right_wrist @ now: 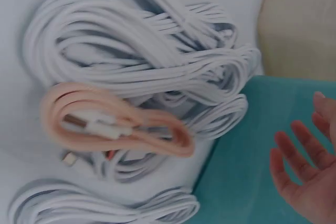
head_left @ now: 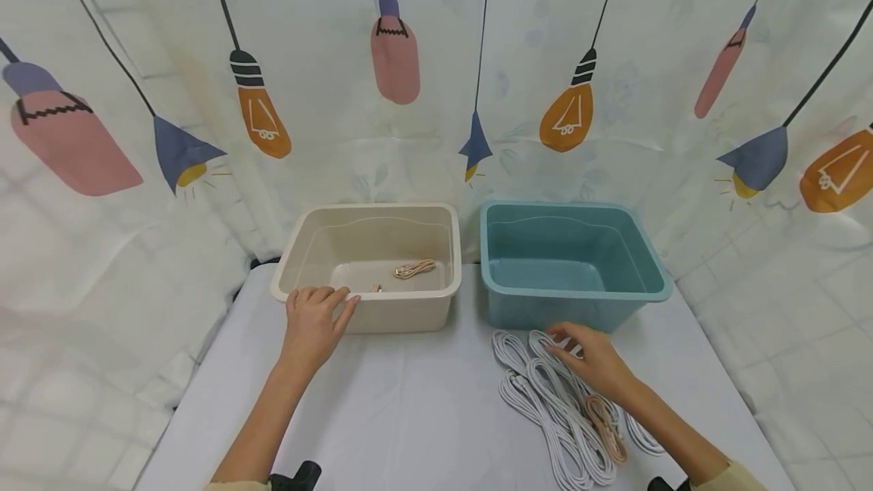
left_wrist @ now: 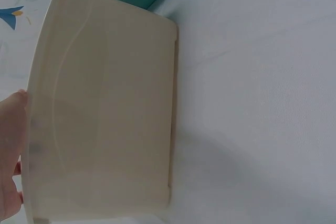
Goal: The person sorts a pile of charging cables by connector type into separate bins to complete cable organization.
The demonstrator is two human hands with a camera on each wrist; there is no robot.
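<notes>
My left hand (head_left: pixel 315 323) rests on the front rim of the beige bin (head_left: pixel 402 317), with thumb and fingertips touching the edge. Two cable pieces lie inside that bin: a tan coiled cable (head_left: pixel 414 269) and a small bit (head_left: pixel 377 289) too small to make out. On the right, my right hand (head_left: pixel 592 358) hovers over the far end of several bundled white cables (head_left: pixel 546 385). Its fingers are loosely bent and spread, holding nothing, as the right wrist view shows. A peach cable (right_wrist: pixel 113 121) lies on top of the white bundles.
A teal bin (head_left: pixel 576 309) stands right of the beige one, just behind the cables. Both bins sit at the back of the white-covered table (head_left: pixel 402 415), against a curtain (head_left: pixel 436 150) printed with lamps.
</notes>
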